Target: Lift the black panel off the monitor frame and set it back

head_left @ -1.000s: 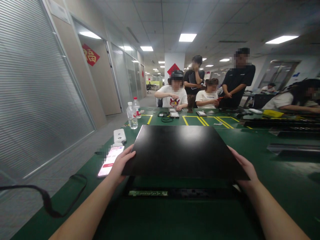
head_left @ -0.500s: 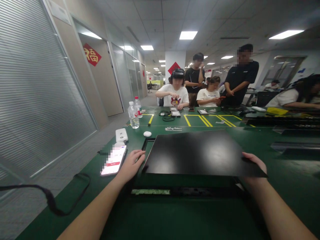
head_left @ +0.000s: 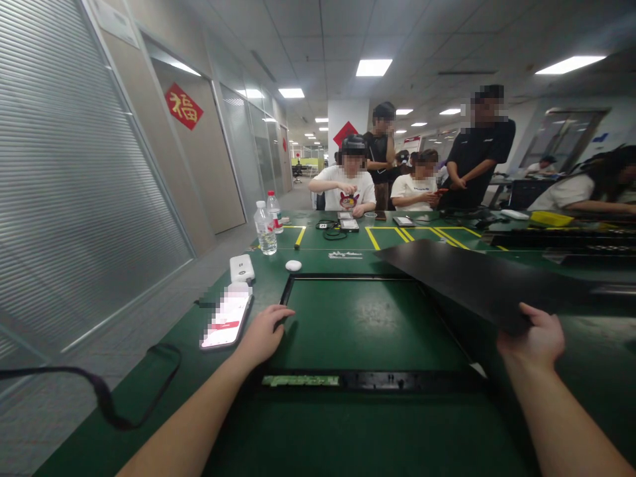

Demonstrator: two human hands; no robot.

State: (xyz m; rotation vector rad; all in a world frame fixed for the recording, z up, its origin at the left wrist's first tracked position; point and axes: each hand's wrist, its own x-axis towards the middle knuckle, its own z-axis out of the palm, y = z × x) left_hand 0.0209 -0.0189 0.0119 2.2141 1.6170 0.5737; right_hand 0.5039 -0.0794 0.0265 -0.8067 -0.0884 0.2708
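Observation:
My right hand (head_left: pixel 534 336) grips the near edge of a thin, dark, flat panel (head_left: pixel 477 281), thumb on top. The panel is raised and tilted over the right part of the table, partly above a black rectangular frame (head_left: pixel 368 380). That frame lies flat on the green tabletop, with a greenish strip (head_left: pixel 301 381) in its near bar. Across the frame's left bar rests my left hand (head_left: pixel 265 334), its fingers stretched inward and a little apart. The hand covers part of that bar.
Left of the frame are a lit phone (head_left: pixel 226 318), a white device (head_left: pixel 242 268) and a small white case (head_left: pixel 293 265). Water bottles (head_left: pixel 265 228) stand farther back. People sit and stand beyond the table. Long black parts (head_left: pixel 586 240) lie at the right.
The panel has moved from above the frame to the right, and its tilt has changed. My right hand has moved right with it. My left hand stays near the frame's left bar.

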